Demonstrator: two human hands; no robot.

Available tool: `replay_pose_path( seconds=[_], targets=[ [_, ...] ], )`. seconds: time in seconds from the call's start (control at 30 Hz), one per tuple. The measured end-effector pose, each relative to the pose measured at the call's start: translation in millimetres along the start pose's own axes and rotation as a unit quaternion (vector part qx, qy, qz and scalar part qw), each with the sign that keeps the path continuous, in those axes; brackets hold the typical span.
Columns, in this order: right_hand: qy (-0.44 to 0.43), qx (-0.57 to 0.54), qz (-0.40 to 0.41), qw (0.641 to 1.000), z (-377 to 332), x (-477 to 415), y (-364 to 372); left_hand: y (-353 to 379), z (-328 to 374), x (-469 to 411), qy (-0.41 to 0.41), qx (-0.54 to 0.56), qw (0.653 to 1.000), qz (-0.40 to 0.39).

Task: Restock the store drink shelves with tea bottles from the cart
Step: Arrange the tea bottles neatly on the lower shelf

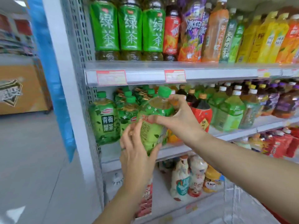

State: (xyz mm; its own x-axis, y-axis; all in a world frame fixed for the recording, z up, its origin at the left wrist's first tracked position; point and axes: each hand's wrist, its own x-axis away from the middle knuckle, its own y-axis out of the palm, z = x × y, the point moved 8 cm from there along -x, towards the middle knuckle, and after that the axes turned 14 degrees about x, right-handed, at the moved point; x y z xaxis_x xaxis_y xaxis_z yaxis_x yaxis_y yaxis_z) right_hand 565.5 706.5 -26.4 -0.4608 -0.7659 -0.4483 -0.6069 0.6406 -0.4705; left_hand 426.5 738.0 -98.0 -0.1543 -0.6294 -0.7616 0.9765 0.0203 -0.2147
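Shelves: drink-crammed white racks, centre and right.
Tea bottle: tilted at frame centre.
Left hand: our fingers curl round its base.
Right hand: we grip its shoulder.

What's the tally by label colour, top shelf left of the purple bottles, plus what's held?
Tall green-label plastic tea bottles: 3
Red-label dark plastic bottle: 1
Held green-capped plastic tea bottle: 1
Total: 5
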Motion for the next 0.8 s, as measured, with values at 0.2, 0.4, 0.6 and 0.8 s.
replay_pose_path(
  seconds=[0.2,0.4,0.6,0.8],
  targets=[
    [-0.051,-0.060,-0.038,0.996,-28,0,65,-43,-32,1,-0.009,-0.004,0.998,0.062],
    [-0.055,-0.013,-0.072,0.996,-37,-10,104,-61,-69,-8,-0.048,0.031,0.996,0.062],
    [-0.121,0.084,-0.106,0.983,-44,-12,110,-58,-85,-14,-0.058,0.044,0.996,0.055],
    [-0.149,0.120,-0.166,0.967,-34,-11,115,-59,-93,-7,-0.088,0.048,0.990,0.095]
  ],
)
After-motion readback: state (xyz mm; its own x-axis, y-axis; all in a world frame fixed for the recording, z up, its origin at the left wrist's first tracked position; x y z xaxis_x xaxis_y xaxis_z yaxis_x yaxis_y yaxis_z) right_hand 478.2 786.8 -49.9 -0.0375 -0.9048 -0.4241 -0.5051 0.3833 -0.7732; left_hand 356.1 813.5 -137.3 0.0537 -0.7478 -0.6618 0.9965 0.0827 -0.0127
